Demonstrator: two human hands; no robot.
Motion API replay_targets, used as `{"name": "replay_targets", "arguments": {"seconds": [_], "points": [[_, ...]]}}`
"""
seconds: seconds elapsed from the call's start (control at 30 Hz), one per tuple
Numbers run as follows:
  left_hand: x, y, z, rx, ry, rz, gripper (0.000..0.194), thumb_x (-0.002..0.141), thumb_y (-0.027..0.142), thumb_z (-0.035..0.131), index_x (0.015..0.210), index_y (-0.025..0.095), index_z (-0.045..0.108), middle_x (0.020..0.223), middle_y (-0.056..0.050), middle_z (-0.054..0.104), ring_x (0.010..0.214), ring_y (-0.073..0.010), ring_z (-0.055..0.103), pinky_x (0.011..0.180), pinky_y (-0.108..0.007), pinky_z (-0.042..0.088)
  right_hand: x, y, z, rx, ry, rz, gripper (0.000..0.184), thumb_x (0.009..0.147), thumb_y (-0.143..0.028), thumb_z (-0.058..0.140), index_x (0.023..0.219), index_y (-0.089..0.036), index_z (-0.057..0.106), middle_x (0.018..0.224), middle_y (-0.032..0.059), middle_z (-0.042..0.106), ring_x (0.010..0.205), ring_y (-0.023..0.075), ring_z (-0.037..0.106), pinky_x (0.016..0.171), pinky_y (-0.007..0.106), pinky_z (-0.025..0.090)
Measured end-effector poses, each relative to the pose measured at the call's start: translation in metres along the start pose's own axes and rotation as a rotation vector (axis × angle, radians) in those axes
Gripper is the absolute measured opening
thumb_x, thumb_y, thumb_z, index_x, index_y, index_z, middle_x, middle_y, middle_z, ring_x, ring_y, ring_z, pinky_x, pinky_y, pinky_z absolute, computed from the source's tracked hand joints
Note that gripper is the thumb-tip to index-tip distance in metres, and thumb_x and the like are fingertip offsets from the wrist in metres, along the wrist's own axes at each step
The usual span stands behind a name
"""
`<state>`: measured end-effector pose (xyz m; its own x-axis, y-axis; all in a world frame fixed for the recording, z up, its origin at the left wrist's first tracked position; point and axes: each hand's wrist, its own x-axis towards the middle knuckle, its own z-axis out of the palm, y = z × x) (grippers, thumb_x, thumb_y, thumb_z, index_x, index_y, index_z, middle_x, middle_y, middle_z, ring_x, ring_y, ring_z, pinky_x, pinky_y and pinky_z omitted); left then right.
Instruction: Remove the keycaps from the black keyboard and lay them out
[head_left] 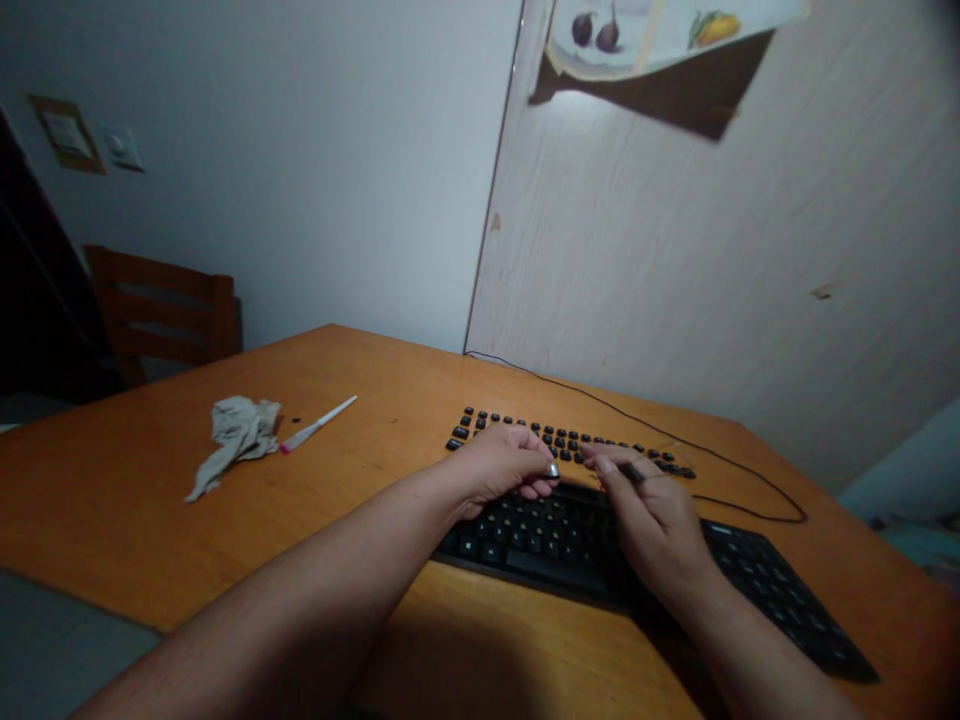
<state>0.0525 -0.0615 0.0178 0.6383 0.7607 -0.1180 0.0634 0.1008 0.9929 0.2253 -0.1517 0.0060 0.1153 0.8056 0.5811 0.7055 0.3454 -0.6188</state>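
A black keyboard (757, 575) lies on the orange wooden table (300, 540), with both my hands over its far edge. My left hand (499, 465) is curled, its fingertips pinching a small silvery thing at about the keyboard's top row. My right hand (652, 520) is also closed, thumb and forefinger pinched on a small dark piece, which looks like a keycap. Just beyond the hands, several loose black keycaps (525, 425) lie in rows on the table.
A crumpled grey cloth (236, 435) and a thin white stick with a pink tip (319, 424) lie to the left. A black cable (645, 425) runs along the wall side. A wooden chair (161, 315) stands at the far left corner.
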Motion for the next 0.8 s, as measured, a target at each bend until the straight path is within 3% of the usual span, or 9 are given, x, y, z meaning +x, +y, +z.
{"name": "replay_targets", "arguments": {"seconds": [0.13,0.33,0.5,0.63,0.8], "points": [[-0.001,0.000,0.001,0.012,-0.012,-0.005,0.010,0.073,0.009,0.056,0.082,0.013,0.057,0.070,-0.002,0.067,0.059,-0.0079,0.062,0.056,-0.019,0.048,-0.001,-0.001,0.001,0.003,-0.137,0.006,0.027,0.097,-0.032,0.043,0.112,-0.020,0.062,0.105,0.0085,0.067,0.099,0.0219,0.062,0.088,0.035,0.047],[-0.003,0.002,0.001,0.030,-0.050,0.001,0.016,0.072,0.009,0.058,0.087,0.014,0.055,0.062,0.001,0.063,0.054,-0.0080,0.060,0.053,-0.018,0.047,-0.002,-0.003,0.007,-0.073,-0.248,-0.050,0.025,0.090,-0.030,0.057,0.113,-0.022,0.063,0.086,0.0032,0.067,0.074,0.0183,0.061,0.069,0.031,0.048],[-0.005,0.002,0.003,0.037,-0.062,-0.006,0.023,0.073,0.011,0.059,0.094,0.015,0.052,0.062,0.001,0.063,0.053,-0.0092,0.061,0.050,-0.018,0.045,0.000,-0.003,0.007,-0.077,-0.281,-0.084,0.018,0.089,-0.029,0.058,0.103,-0.023,0.066,0.097,0.0043,0.069,0.088,0.0199,0.063,0.080,0.033,0.048],[-0.005,0.005,0.001,0.032,-0.046,0.003,0.033,0.073,0.010,0.057,0.105,0.014,0.048,0.068,0.000,0.065,0.055,-0.0088,0.060,0.052,-0.018,0.045,0.005,0.003,0.001,-0.110,-0.252,0.008,0.020,0.087,-0.034,0.059,0.101,-0.021,0.066,0.090,0.0042,0.068,0.082,0.0199,0.062,0.075,0.033,0.047],[-0.001,0.010,-0.012,0.027,0.092,0.087,0.028,0.075,0.013,0.055,0.102,0.014,0.051,0.075,-0.002,0.067,0.056,-0.0066,0.056,0.053,-0.017,0.043,0.018,0.028,-0.008,-0.116,-0.283,0.237,0.027,0.080,-0.040,0.064,0.095,-0.017,0.068,0.070,0.0004,0.062,0.065,0.0178,0.056,0.060,0.029,0.042]]}}
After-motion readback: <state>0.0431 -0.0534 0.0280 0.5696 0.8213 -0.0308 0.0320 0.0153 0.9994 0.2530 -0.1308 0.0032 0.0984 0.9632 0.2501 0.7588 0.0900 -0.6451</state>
